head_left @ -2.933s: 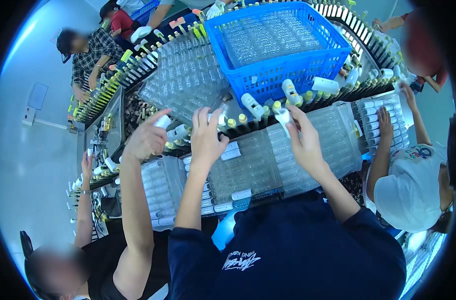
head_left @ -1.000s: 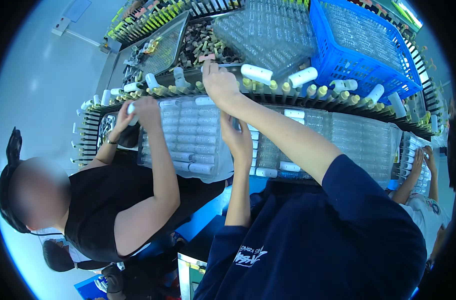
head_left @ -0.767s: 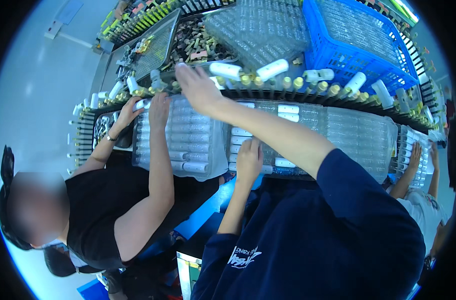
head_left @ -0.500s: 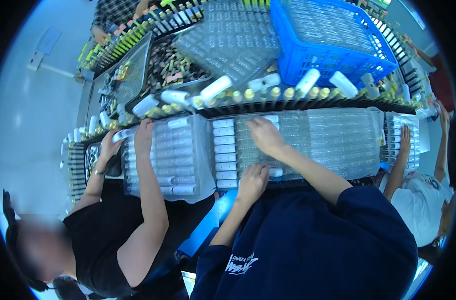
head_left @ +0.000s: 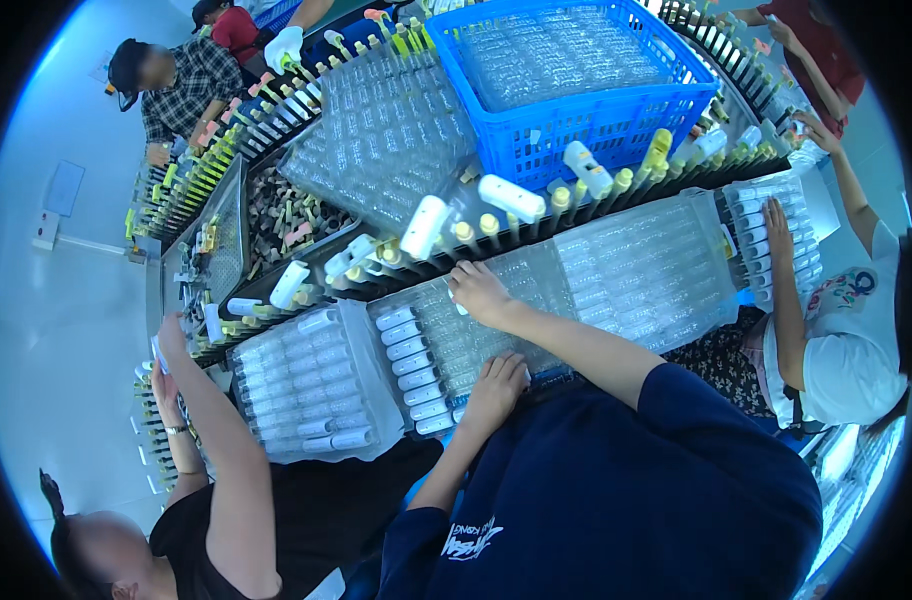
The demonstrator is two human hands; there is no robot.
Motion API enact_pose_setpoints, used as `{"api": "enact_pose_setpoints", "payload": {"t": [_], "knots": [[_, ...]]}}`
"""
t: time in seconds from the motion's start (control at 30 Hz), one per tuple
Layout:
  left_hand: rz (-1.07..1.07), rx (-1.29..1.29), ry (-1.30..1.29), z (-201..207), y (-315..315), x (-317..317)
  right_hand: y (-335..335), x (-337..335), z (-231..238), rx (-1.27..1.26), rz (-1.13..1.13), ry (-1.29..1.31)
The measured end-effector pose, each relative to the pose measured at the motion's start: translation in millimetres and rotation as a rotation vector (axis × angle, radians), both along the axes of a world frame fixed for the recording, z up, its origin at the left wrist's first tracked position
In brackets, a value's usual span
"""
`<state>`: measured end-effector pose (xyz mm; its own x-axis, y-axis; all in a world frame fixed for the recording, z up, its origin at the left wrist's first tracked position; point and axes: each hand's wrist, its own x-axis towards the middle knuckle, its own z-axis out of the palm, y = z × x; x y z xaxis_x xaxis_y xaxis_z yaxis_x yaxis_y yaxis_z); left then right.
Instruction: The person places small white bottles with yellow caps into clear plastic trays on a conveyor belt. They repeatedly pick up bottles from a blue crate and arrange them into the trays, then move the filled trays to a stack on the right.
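A clear plastic blister tray lies in front of me, with a column of white rounded plastic casings along its left side. Over the tray's far part, my right hand has its fingers closed round a white casing, only a bit of which shows at the fingertips. My left hand rests at the near edge, fingers curled together. A white end of a casing peeks out beside them; the rest is hidden under the hand.
Beyond a rack of upright pegs stands a blue crate of clear trays. A metal pan holds dark small parts. On the left a co-worker's arm reaches over a filled tray. Another co-worker's hand touches a tray at right.
The whole view has turned and shifted. My right hand has moved left over the tray, onto a casing near the column. The left co-worker's hands have lifted off toward the pegs.
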<state>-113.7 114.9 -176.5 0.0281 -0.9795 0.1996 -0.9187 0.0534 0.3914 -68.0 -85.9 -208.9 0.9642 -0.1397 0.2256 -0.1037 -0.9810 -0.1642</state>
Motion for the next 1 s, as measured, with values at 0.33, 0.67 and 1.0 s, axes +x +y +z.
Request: {"api": "enact_pose_setpoints", "payload": {"t": [0.33,0.67,1.0], "knots": [[0.637,-0.524,0.747,186.1,-100.2,24.6,10.8,-113.0,89.7,0.667,-0.136,-0.216],[0.843,-0.257,0.101,178.9,-218.1,82.4,-58.9,-242.1,160.4,0.783,-0.645,-0.453],[0.942,0.023,-0.472,165.4,-166.5,119.1,-128.1,-292.6,164.9,0.971,-0.754,-0.766]]}}
